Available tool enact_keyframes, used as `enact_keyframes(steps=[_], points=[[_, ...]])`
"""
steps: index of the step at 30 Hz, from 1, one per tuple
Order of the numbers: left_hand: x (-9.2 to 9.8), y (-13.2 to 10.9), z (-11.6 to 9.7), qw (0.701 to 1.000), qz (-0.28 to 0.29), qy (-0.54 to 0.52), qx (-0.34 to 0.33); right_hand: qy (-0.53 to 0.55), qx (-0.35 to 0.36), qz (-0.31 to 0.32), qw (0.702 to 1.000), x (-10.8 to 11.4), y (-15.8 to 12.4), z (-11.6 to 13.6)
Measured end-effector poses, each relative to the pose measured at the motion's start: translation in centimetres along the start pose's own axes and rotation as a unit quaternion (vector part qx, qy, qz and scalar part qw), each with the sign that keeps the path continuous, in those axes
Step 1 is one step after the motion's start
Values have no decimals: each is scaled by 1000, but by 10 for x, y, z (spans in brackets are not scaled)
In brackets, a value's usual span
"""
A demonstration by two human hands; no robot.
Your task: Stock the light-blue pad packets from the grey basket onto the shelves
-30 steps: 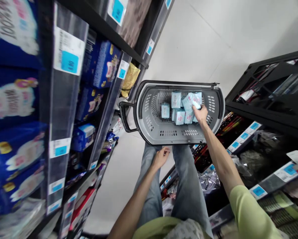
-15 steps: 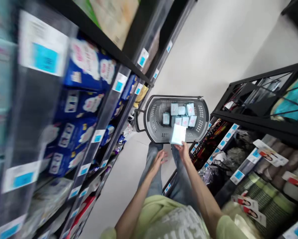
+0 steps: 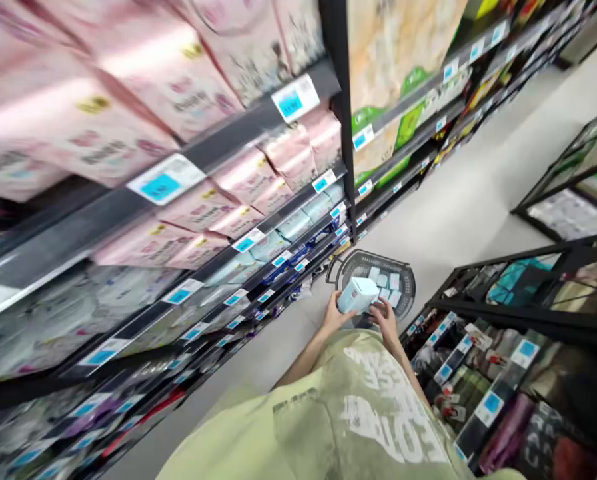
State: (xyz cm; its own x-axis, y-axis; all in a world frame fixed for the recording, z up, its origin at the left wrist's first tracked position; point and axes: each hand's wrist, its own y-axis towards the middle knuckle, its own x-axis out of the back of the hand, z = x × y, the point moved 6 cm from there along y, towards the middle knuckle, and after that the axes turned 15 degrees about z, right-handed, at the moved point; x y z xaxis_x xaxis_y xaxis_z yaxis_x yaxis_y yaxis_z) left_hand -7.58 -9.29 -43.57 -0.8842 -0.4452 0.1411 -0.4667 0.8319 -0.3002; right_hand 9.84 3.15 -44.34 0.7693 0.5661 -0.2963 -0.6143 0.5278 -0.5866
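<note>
I hold a light blue and white pack [image 3: 358, 295] in front of my chest with both hands. My left hand [image 3: 334, 315] grips its left side and my right hand [image 3: 386, 319] grips its right side, fingers wrapped round it. Just beyond the pack a grey shopping basket [image 3: 407, 285] sits on the floor with several more of the same packs [image 3: 389, 283] inside. My green shirt [image 3: 338, 420] fills the bottom of the view.
Tall shelves on the left carry pink packs [image 3: 178, 80] up high and pale and blue packs lower down, with blue price tags [image 3: 289, 103] along the edges. Low black racks [image 3: 518, 313] of goods stand on the right. A pale floor aisle [image 3: 468, 200] runs between them.
My right hand lifted one pack out of the basket and drew it toward me. My left hand came up and took hold of it too. My view rose toward the upper shelves.
</note>
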Motion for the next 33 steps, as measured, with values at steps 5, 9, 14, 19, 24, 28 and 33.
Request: enact_keyframes(steps=[5,9,14,19,24,28,33], points=[[9,-11,-53,985,-16,78,-151,120,-4,68,990,-27,-22,34],[7,-19,-91,954,90,157,-238,116,-22,67,991,-36,-26,43],[13,-27,-94,981,100,-5,-167,59,60,77,994,-31,-28,67],[4,-27,-60,944,103,-315,14,27,119,171,978,-46,-29,90],[10,-22,-56,942,77,-326,16,48,104,142,983,-54,-21,92],[17,-17,-56,944,74,-322,6,41,119,137,983,-61,-20,97],[19,-11,-55,944,78,-320,-2,31,122,135,983,-64,-18,103]])
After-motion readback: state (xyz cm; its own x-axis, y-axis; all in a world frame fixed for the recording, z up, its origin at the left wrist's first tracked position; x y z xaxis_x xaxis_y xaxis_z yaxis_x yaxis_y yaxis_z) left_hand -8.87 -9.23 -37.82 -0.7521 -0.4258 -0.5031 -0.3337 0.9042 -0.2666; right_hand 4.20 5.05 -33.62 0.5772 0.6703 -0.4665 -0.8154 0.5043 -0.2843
